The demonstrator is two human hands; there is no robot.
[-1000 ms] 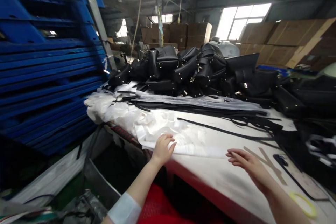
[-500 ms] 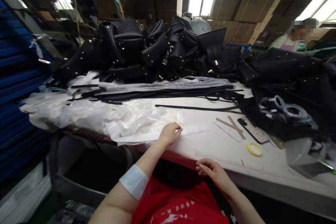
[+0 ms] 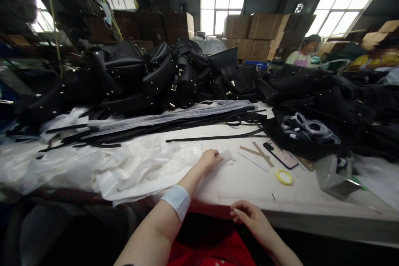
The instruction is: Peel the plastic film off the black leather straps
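My left hand [image 3: 211, 159] is over the white table, its fingers pressed together at the end of a translucent plastic strip [image 3: 228, 156]. Whether the fingertips pinch the strip or only press on it is hard to see. Crumpled white plastic bags [image 3: 134, 166] are piled just to the left of that hand. Low at the table's front edge, my right hand [image 3: 247, 215] has its fingers curled in towards the thumb. Anything between those fingers is too small or hidden to make out.
Black leather bags [image 3: 124, 64] are heaped along the back. Black straps [image 3: 174, 122] lie before them. To the right are a phone [image 3: 282, 156], brown strips [image 3: 258, 153], a yellow tape roll [image 3: 284, 177] and a clear plastic box [image 3: 335, 174]. Two people sit further back.
My view has turned to the right. My left hand has slid right along the translucent strip, so less of it shows beyond the fingers. My right hand stays curled near the table edge.
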